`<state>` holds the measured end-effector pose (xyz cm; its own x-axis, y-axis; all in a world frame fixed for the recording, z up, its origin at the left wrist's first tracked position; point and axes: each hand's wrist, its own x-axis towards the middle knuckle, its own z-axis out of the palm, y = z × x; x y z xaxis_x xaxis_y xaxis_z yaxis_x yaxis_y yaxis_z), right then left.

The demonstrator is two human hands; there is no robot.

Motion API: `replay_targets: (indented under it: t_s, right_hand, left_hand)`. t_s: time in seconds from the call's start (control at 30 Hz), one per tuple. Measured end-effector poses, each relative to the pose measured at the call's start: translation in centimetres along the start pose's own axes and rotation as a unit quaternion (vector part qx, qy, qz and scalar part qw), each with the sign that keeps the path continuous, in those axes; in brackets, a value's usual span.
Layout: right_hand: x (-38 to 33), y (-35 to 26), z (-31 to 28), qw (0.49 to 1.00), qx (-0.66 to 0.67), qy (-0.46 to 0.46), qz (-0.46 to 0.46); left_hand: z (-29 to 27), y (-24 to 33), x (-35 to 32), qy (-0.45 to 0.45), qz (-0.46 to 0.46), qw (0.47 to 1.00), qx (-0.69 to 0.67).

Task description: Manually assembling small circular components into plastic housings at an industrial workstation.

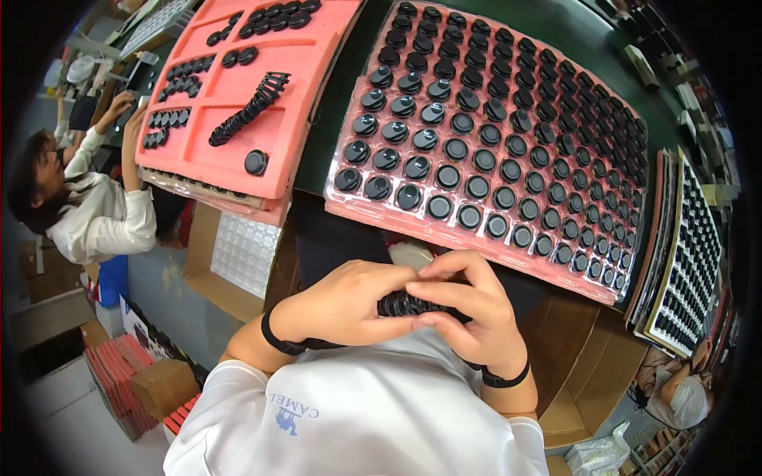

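Note:
A short stack of thin black ring-like parts [403, 304] lies between my two hands, close to my chest. My left hand [345, 295] is closed round its left end. Fingers and thumb of my right hand [482, 311] grip the other end, partly hiding it. Just beyond my hands, a clear plastic tray over pink foam [476, 252] carries rows of round black parts [478, 187]. Farther left, a pink foam tray [230, 176] with shallow compartments holds a leaning row of black rings [250, 111], one round black part [255, 163] and several short rows of others.
Stacked trays of black parts [684, 262] stand at the right. Open cardboard boxes [575, 365] sit below the table edge. At the left works a person in white [107, 214]; another person [683, 397] is at the lower right. Pink sheets [123, 381] are piled lower left.

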<state>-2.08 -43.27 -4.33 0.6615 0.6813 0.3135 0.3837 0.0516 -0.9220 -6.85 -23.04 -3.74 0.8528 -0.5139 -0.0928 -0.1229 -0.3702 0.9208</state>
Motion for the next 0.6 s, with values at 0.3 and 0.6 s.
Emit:
replay_targets:
  t_s: [0.3,0.6]
  right_hand:
    - [-1.2,0.7,-0.1,0.996,0.052,0.047,0.058]
    - [-0.9,0.0,0.4,0.960,0.234,0.132,0.081]
  left_hand:
    - [0.4,0.2,0.1,0.049,0.002,0.998,-0.042]
    - [0.6,-1.9,0.3,0.026,0.065,0.982,-0.177]
